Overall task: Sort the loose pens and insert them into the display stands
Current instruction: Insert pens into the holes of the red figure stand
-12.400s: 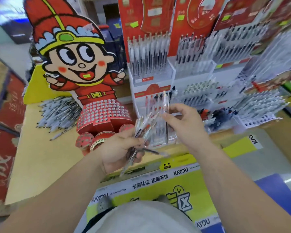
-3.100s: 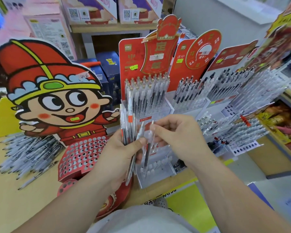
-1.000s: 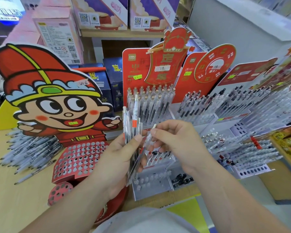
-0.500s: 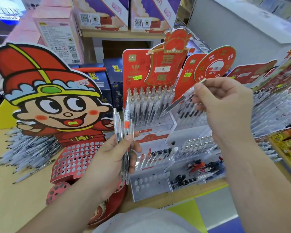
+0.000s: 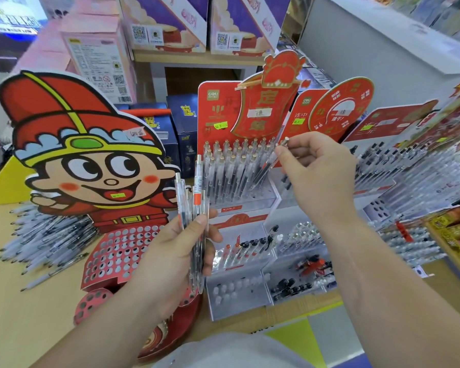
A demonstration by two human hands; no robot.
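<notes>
My left hand grips a bunch of clear pens upright, one with an orange band. My right hand pinches the top end of a single clear pen, whose tip slants down into the right edge of the top tier of the clear display stand, among several upright gold-capped pens. Lower tiers hold a few pens and open holes. A heap of loose pens lies on the yellow counter at the left.
A cartoon-figure cardboard stand with a red perforated base stands just left of my left hand. More filled pen stands fan out to the right. Red sign cards rise behind the stands; boxes sit on a shelf behind.
My right hand has brought the single pen down and left from beside the round sign, and its tip now sits in the stand's top tier. My left hand has held its bunch in place.
</notes>
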